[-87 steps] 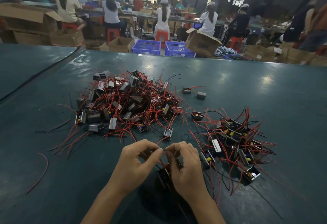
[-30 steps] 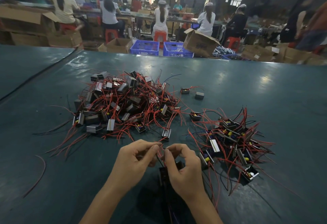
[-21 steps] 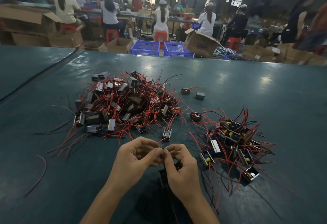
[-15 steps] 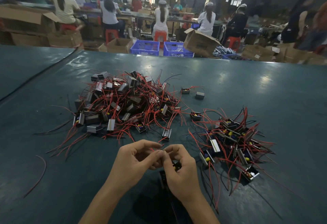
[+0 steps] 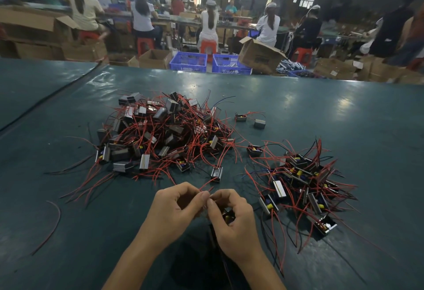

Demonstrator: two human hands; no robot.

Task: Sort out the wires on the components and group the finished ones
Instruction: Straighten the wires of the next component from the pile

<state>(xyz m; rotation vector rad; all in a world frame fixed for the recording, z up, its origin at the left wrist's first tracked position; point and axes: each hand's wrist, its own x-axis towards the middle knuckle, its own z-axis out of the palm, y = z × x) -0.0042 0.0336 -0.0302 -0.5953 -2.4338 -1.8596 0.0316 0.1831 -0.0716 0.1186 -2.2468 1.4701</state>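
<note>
A big heap of small black components with red wires (image 5: 160, 133) lies at the middle left of the green table (image 5: 344, 129). A smaller group of components (image 5: 300, 182) lies to the right. My left hand (image 5: 176, 207) and my right hand (image 5: 229, 218) meet near the front edge, thumbs and forefingers pinching thin wires between them. My right hand also cradles a small black component with a yellow part (image 5: 227, 215), mostly hidden by my fingers. Its dark wires hang down below my right wrist.
A single component (image 5: 216, 172) lies just beyond my hands, and three more (image 5: 254, 149) sit between the heaps. A loose red wire (image 5: 54, 221) curls at the front left. Seated workers, cardboard boxes and blue crates (image 5: 188, 61) fill the room beyond the table.
My hands stayed near the front edge and drew closer, fingertips now touching over the wires. The component in my right hand sits higher in my fingers. The heaps have not moved.
</note>
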